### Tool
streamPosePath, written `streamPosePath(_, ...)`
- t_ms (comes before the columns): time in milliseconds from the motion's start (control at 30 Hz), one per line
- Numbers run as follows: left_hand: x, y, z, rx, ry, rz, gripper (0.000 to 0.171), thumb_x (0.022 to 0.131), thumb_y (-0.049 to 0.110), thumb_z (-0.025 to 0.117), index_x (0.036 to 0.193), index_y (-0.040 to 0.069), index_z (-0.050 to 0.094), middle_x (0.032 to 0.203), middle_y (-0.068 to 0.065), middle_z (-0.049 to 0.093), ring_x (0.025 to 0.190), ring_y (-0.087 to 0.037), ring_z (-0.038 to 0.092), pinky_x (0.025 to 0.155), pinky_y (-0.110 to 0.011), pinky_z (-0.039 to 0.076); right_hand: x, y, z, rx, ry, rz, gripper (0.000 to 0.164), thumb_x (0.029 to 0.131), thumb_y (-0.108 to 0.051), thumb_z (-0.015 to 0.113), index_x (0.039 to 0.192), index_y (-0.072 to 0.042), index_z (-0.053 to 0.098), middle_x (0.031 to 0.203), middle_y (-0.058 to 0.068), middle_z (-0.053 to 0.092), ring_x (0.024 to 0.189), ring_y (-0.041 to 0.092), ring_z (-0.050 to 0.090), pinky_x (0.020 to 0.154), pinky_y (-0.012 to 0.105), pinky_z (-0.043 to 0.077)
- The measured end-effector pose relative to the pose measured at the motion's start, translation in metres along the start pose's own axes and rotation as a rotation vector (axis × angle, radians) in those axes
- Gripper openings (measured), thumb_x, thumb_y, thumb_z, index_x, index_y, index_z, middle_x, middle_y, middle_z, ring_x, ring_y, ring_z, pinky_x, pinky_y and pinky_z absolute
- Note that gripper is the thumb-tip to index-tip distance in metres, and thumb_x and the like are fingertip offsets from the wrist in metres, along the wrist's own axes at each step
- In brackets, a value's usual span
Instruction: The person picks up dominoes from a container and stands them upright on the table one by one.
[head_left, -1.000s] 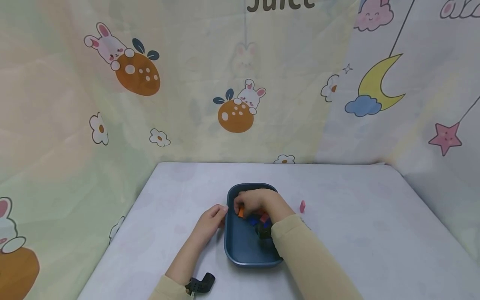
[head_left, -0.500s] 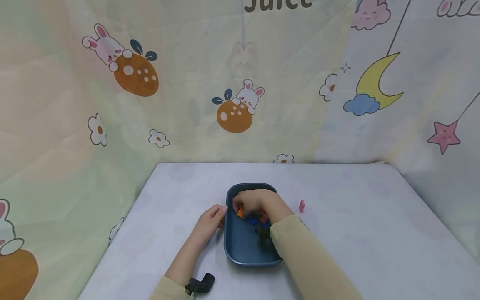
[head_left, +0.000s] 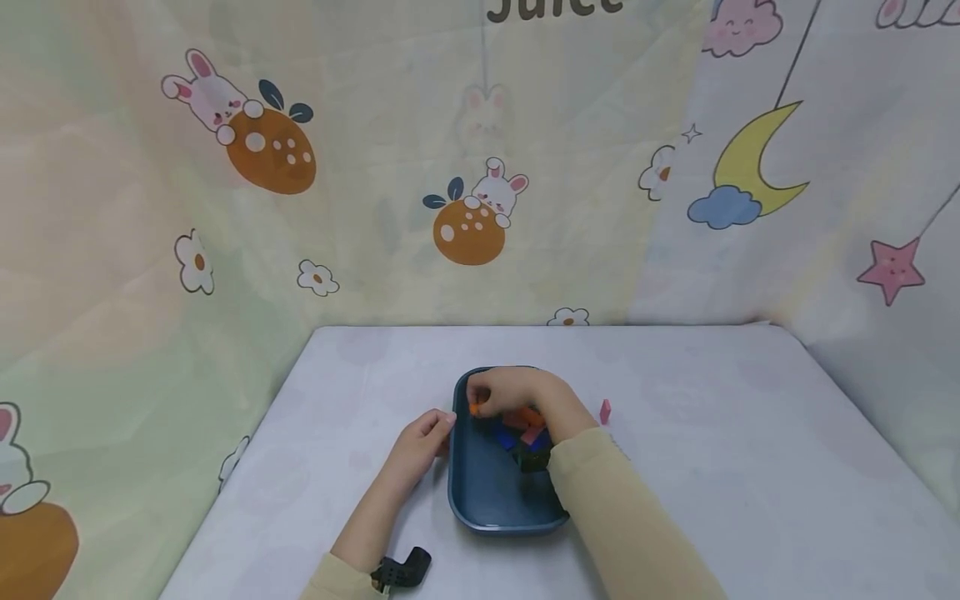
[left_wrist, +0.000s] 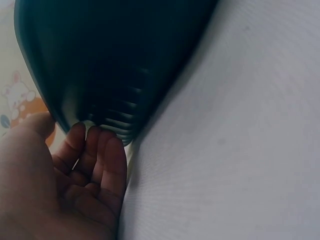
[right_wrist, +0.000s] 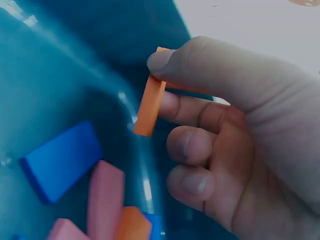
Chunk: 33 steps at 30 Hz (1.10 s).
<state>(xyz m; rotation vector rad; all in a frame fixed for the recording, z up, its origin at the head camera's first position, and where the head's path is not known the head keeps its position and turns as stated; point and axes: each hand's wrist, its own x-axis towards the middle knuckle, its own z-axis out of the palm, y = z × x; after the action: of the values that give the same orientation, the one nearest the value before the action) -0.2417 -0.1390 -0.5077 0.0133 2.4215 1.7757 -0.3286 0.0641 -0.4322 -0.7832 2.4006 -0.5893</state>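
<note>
My right hand (head_left: 513, 390) is over the far part of a dark blue tray (head_left: 480, 508). Thumb and fingers pinch a small orange block (right_wrist: 150, 107), which hangs tilted above the tray floor in the right wrist view. Below it lie a blue block (right_wrist: 65, 160), a pink block (right_wrist: 106, 200) and another orange block (right_wrist: 134, 225). My left hand (head_left: 420, 440) grips the tray's left side; its thumb is at the rim and its fingers bend against the outer wall (left_wrist: 112, 85).
A single pink block (head_left: 605, 412) stands on the white table (head_left: 712, 483), right of the tray. A black wrist camera (head_left: 405, 570) sits at the left cuff. A printed cloth (head_left: 375, 167) hangs behind the table.
My right hand has risen a little with the orange block, leaving more of the blocks beneath in sight. The left hand and the tray have stayed put.
</note>
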Motion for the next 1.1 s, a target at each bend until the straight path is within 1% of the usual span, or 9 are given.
streamPosePath(167,-0.001,0.000,0.001,0.003,0.000,-0.003,0.045,0.095,0.056,0.055,0.100,0.014,0.067,0.094,-0.004,0.069,0.086,-0.018,0.064,0.078,-0.032,0.055,-0.009,0.001,-0.017,0.024,0.055,-0.095,0.007,0.093,-0.024,0.065,0.098,-0.028,0.061,0.089,-0.004,0.064,0.083,0.017,0.060,0.076,0.031,0.051)
streamPosePath(300,0.000,-0.001,0.002,0.009,0.007,-0.020,0.046,0.093,0.060,0.055,0.099,0.015,0.067,0.095,-0.003,0.069,0.087,-0.018,0.063,0.080,-0.032,0.055,-0.025,0.004,-0.031,0.053,0.134,-0.155,0.009,0.094,-0.026,0.066,0.102,-0.027,0.062,0.093,-0.006,0.066,0.087,0.015,0.062,0.079,0.031,0.052)
streamPosePath(467,0.001,-0.001,0.004,0.005,0.014,-0.016,0.047,0.093,0.061,0.056,0.099,0.016,0.067,0.095,-0.003,0.069,0.087,-0.019,0.064,0.079,-0.032,0.055,-0.054,0.015,-0.041,0.117,0.254,-0.187,0.015,0.093,-0.024,0.068,0.107,-0.026,0.062,0.098,-0.006,0.065,0.084,0.018,0.062,0.075,0.033,0.054)
streamPosePath(567,0.001,-0.001,0.004,0.007,0.018,-0.011,0.046,0.093,0.060,0.056,0.099,0.017,0.068,0.094,-0.002,0.068,0.085,-0.018,0.064,0.078,-0.031,0.055,-0.073,0.027,-0.044,0.161,0.335,-0.202,0.016,0.094,-0.023,0.068,0.107,-0.028,0.061,0.091,-0.002,0.063,0.075,0.020,0.058,0.067,0.032,0.052)
streamPosePath(733,0.000,0.000,0.003,0.017,0.029,-0.010,0.044,0.093,0.059,0.056,0.099,0.017,0.068,0.093,-0.002,0.068,0.084,-0.018,0.063,0.076,-0.030,0.054,-0.103,0.051,-0.043,0.237,0.452,-0.156,0.017,0.093,-0.024,0.069,0.108,-0.027,0.061,0.080,0.002,0.060,0.068,0.023,0.053,0.060,0.031,0.046)
streamPosePath(833,0.000,0.000,0.002,0.016,0.028,-0.014,0.044,0.093,0.059,0.056,0.099,0.017,0.068,0.093,-0.002,0.068,0.085,-0.018,0.063,0.077,-0.030,0.054,-0.117,0.067,-0.039,0.265,0.509,-0.118,0.018,0.093,-0.024,0.070,0.109,-0.025,0.061,0.081,0.003,0.060,0.069,0.024,0.052,0.060,0.030,0.045)
streamPosePath(900,0.001,-0.001,0.002,0.021,0.029,-0.013,0.045,0.093,0.059,0.056,0.099,0.017,0.068,0.094,-0.002,0.068,0.086,-0.018,0.063,0.078,-0.030,0.054,-0.124,0.078,-0.035,0.258,0.541,-0.097,0.019,0.093,-0.025,0.070,0.110,-0.025,0.062,0.082,0.003,0.058,0.071,0.024,0.052,0.060,0.028,0.044)
streamPosePath(1000,0.002,-0.002,0.002,0.024,0.035,-0.018,0.044,0.093,0.059,0.056,0.099,0.017,0.068,0.095,-0.002,0.068,0.087,-0.018,0.063,0.079,-0.031,0.054,-0.134,0.092,-0.028,0.249,0.572,-0.071,0.020,0.093,-0.027,0.069,0.112,-0.023,0.061,0.083,0.005,0.057,0.071,0.022,0.051,0.059,0.027,0.043)
streamPosePath(1100,0.002,-0.003,0.003,0.020,0.034,-0.014,0.044,0.093,0.059,0.056,0.099,0.017,0.068,0.095,-0.002,0.068,0.087,-0.018,0.063,0.079,-0.031,0.055,-0.146,0.105,-0.024,0.265,0.603,-0.046,0.022,0.094,-0.026,0.068,0.114,-0.021,0.060,0.083,0.008,0.056,0.069,0.022,0.050,0.058,0.027,0.043)
